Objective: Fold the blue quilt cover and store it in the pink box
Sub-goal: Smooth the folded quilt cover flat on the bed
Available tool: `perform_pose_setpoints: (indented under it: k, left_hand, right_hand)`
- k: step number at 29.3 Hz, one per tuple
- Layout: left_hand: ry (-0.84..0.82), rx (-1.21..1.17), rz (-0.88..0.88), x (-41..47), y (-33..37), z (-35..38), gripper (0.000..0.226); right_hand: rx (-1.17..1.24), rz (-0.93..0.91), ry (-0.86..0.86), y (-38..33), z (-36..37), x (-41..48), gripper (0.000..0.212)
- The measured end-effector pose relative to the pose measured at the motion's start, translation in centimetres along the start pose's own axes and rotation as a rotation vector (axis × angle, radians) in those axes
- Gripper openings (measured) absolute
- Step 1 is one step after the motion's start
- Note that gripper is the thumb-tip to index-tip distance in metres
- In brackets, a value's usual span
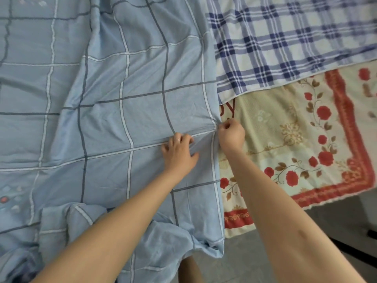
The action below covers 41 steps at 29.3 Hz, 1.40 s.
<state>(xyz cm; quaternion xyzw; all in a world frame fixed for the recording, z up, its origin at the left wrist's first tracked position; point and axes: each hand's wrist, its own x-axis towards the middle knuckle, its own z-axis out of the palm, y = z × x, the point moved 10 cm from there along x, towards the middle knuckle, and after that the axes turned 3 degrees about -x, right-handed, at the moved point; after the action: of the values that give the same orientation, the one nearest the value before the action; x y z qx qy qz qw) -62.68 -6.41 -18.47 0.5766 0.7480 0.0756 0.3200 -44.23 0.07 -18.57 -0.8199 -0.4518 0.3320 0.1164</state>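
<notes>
While the blue quilt cover (pixel 122 99) is spread flat leftward of both grips, its right edge is pinched by the right grip (pixel 231 133) and bunched just beside by the curled left grip (pixel 179 152).

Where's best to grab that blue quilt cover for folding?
Take the blue quilt cover by its right edge, from the right: the hem lies flat and exposed over the floral blanket. The right hand pinches it there; the left hand grips fabric beside it.
</notes>
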Motion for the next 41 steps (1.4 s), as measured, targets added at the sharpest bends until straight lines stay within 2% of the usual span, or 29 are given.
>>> perform_pose_setpoints:
  k: [2,3,5,7,9,11,13,14,15,17,18,19,24,26,28,31,34,37,39,41]
  left_hand:
    - [0.024,-0.039,-0.083,-1.0,-1.0,-1.2,0.064]
    - [0.054,-0.062,-0.177,-1.4,-2.5,-2.3,0.079]
    - [0.116,-0.191,-0.471,-2.1,-7.0,-4.4,0.111]
    - [0.048,-0.27,-0.681,-2.6,-10.1,-4.5,0.139]
    - [-0.105,-0.309,-0.748,-2.3,-11.1,-3.5,0.153]
    - [-0.177,-0.339,-0.725,-0.9,-9.8,-3.0,0.158]
    - [-0.16,-0.357,-0.717,1.7,-8.4,-4.1,0.16]
    - [-0.129,-0.391,-0.737,3.5,-7.9,-4.8,0.159]
    - [-0.1,-0.425,-0.769,5.1,-7.5,-5.5,0.159]
    - [-0.07,-0.459,-0.855,7.7,-6.7,-6.4,0.163]
    - [-0.065,-0.45,-0.889,8.8,-6.2,-6.6,0.167]
    - [-0.069,-0.426,-0.924,9.1,-6.4,-6.7,0.171]
    - [-0.114,-0.399,-1.044,10.3,-4.9,-6.4,0.175]
    - [-0.15,-0.396,-1.069,10.1,-4.6,-6.1,0.175]
    - [-0.194,-0.397,-1.091,10.2,-4.6,-5.6,0.176]
    - [-0.235,-0.423,-1.125,10.6,-5.1,-5.4,0.177]
    - [-0.266,-0.432,-1.177,11.6,-6.1,-5.5,0.18]
    - [-0.274,-0.441,-1.203,12.1,-6.3,-5.6,0.18]
    - [-0.283,-0.454,-1.219,11.8,-6.2,-5.5,0.179]
    - [-0.304,-0.459,-1.221,11.7,-6.5,-5.4,0.178]
  right_hand:
    - [-0.145,-0.029,0.03,-1.8,-0.5,-1.0,0.032]
    - [-0.262,-0.139,0.054,-3.8,-0.7,-1.7,0.046]
    - [-0.529,-0.513,-0.017,-9.4,1.3,-3.9,0.066]
    - [-0.797,-0.901,-0.179,-12.8,5.2,-7.0,0.073]
    - [-1.021,-1.283,-0.282,-14.9,9.2,-9.4,0.071]
    - [-1.227,-1.47,-0.31,-16.3,11.6,-8.5,0.068]
    - [-1.337,-1.471,-0.262,-18.8,11.8,-4.5,0.062]
    - [-1.359,-1.419,-0.29,-19.9,11.3,-1.5,0.062]
    - [-1.352,-1.313,-0.336,-20.3,10.4,2.1,0.062]
    - [-1.284,-0.93,-0.327,-19.2,6.7,10.6,0.066]
    - [-1.243,-0.805,-0.338,-18.2,4.7,13.4,0.069]
    - [-1.228,-0.789,-0.335,-17.1,3.5,14.5,0.071]
    - [-1.354,-1.046,-0.272,-20.0,1.4,17.7,0.069]
    - [-1.157,-1.208,-0.137,-23.6,1.2,16.2,0.05]
    - [-0.931,-1.376,-0.08,-27.3,2.4,14.5,0.036]
    - [-0.888,-1.658,-0.185,-31.3,8.3,10.7,0.053]
    - [-1.113,-1.826,-0.384,-32.7,15.9,5.8,0.057]
    - [-1.236,-1.805,-0.527,-31.7,19.6,3.8,0.057]
    - [-1.308,-1.696,-0.509,-32.2,19.9,6.3,0.062]
    - [-1.372,-1.507,-0.421,-34.9,19.0,12.1,0.072]
